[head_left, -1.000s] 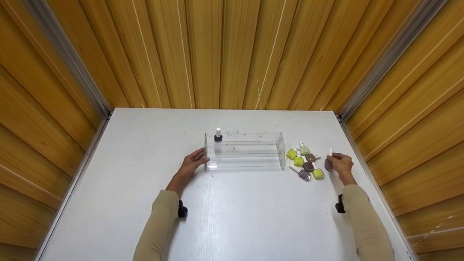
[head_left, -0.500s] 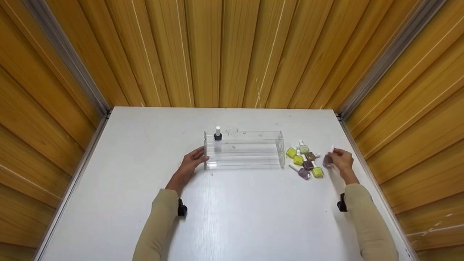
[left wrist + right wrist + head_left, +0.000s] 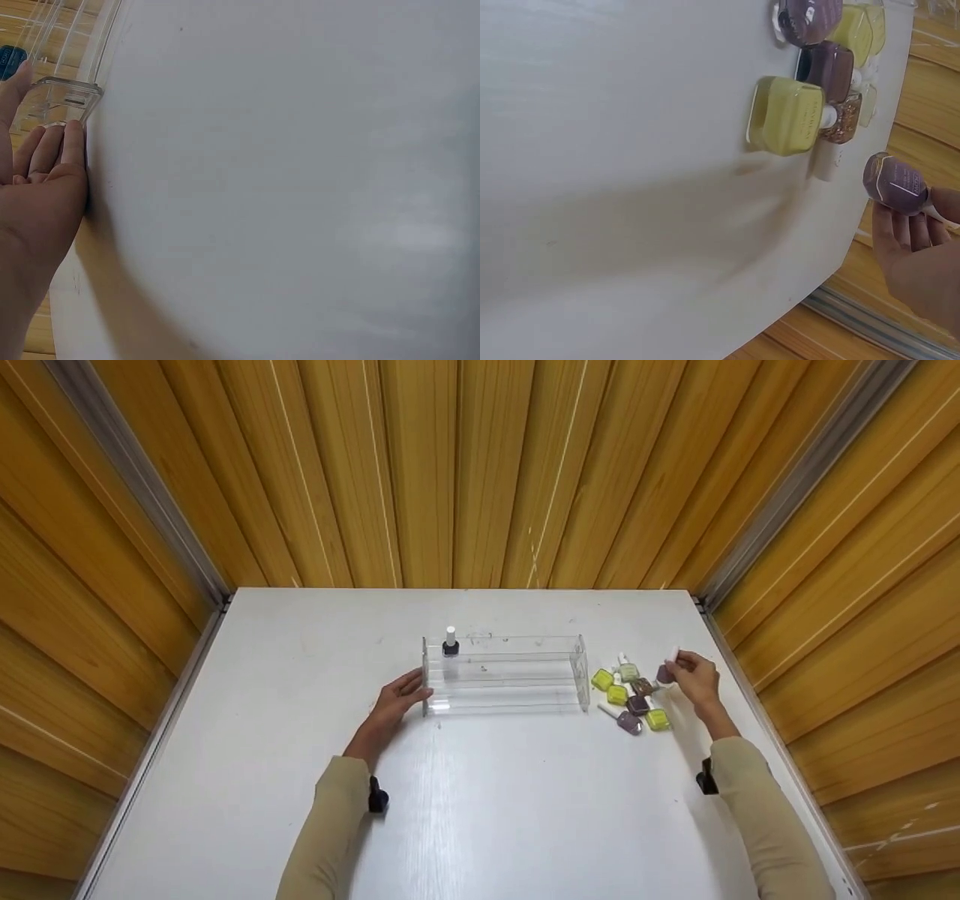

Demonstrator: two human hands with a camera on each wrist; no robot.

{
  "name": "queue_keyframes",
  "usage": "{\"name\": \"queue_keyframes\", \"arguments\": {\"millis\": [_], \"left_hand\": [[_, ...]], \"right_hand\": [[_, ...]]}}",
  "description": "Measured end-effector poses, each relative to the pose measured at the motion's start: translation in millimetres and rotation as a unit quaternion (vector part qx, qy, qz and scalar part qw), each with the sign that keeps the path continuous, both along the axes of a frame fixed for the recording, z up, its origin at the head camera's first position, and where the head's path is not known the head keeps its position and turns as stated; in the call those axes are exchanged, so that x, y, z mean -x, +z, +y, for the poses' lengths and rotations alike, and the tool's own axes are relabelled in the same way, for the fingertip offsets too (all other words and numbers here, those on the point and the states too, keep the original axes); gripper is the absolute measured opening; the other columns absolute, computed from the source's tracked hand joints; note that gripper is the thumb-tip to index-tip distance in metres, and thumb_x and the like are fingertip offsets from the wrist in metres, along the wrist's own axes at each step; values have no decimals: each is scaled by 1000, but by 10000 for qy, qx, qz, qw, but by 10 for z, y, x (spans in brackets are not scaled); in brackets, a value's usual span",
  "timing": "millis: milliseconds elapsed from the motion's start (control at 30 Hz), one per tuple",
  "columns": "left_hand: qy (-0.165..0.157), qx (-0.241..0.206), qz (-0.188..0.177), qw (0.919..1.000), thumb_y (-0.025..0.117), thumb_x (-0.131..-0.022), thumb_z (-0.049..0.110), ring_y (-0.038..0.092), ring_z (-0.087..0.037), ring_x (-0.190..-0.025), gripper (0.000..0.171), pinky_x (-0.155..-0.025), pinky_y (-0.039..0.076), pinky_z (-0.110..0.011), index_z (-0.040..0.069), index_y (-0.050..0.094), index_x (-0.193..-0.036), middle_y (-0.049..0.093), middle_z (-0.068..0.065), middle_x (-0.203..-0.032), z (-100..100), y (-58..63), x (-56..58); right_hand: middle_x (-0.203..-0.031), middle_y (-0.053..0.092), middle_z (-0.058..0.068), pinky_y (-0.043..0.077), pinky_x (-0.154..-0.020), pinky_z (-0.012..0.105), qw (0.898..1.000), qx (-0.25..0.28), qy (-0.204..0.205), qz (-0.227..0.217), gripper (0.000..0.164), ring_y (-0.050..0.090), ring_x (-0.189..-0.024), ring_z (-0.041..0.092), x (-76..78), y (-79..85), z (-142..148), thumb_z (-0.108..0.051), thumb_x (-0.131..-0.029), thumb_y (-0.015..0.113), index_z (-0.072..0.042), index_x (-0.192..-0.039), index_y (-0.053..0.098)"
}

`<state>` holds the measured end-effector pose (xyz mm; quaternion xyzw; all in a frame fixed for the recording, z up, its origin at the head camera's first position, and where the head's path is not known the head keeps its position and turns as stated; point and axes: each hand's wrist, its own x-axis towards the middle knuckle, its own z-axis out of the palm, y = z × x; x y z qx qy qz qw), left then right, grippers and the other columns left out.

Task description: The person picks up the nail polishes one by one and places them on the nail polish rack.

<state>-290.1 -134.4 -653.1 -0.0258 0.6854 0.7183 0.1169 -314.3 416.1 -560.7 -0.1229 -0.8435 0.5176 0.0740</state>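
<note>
Before us is the white flat surface [image 3: 487, 810]; fingers of our right hand [image 3: 696, 678] pinch one white-capped purple glass bottle [image 3: 664, 673] above it, fingers of our left hand [image 3: 391, 703] grip one clear plastic rack [image 3: 510, 681].

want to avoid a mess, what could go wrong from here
The purple bottle, pinched near its white cap by the right hand, could slip. Being close to the loose bottles, it might knock one. The clear rack might shift if the left hand, at its end, pushes it, possibly tipping the dark bottle standing at the back.
</note>
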Motion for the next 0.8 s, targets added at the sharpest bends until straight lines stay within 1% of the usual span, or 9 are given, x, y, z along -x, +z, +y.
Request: {"name": "queue_keyframes", "arguments": {"millis": [100, 233, 300, 367, 467, 567, 800], "left_hand": [[130, -66, -113, 9998, 77, -93, 22, 33, -31, -154, 69, -129, 22, -48, 11, 46, -154, 44, -16, -160, 8, -5, -9], [184, -77, -105, 9997, 77, -93, 22, 32, -31, -154, 68, -129, 21, -48, 11, 47, -153, 44, -16, -160, 26, 7, -9], [130, -78, -86, 9998, 76, -93, 22, 32, -31, -155, 68, -129, 22, -47, 10, 47, -153, 44, -16, -160, 38, 10, -11], [99, -72, -82, 9999, 76, -94, 21, 32, -31, -155, 68, -129, 22, -46, 10, 46, -154, 43, -17, -160, 39, 13, -12], [105, -49, -90, 9999, 76, -94, 21, 32, -30, -155, 68, -129, 22, -46, 10, 46, -154, 43, -16, -160, 31, 24, -12], [135, -40, -123, 9998, 76, -94, 22, 32, -28, -155, 68, -129, 22, -46, 12, 46, -154, 44, -14, -160, 22, 43, -12], [89, 34, -117, 9999, 76, -94, 24, 29, -29, -156, 69, -130, 19, -48, 13, 45, -155, 42, -13, -162, 9, 64, -31]], "right_hand": [[-94, 71, -4, 56, -74, 10, 9995, 69, 271, 167, 39, 61, -75, -12, 19, 57, -95, -6, -99, 63, 16, -131, 57], [-101, 71, 3, 55, -76, 9, 9982, -132, 535, 230, 37, 61, -79, -11, 23, 133, -199, -9, -100, 64, 14, -130, 59], [-106, 71, 10, 54, -76, 7, 9974, -301, 610, 234, 36, 60, -80, -12, 9, 169, -239, -9, -100, 64, 12, -129, 60], [-113, 70, 20, 53, -77, 6, 9961, -427, 728, 262, 37, 59, -81, -12, 7, 204, -287, -10, -101, 64, 12, -129, 60], [-122, 66, 31, 50, -78, 4, 9941, -488, 917, 311, 38, 58, -84, -12, 11, 257, -383, -11, -101, 64, 12, -131, 59], [-126, 64, 33, 49, -79, 4, 9924, -517, 1068, 339, 39, 56, -86, -12, 25, 298, -500, -12, -101, 64, 12, -132, 59], [-127, 64, 31, 46, -82, 4, 9879, -540, 1378, 452, 38, 57, -92, -9, 43, 391, -757, -12, -102, 64, 10, -132, 59]]}}
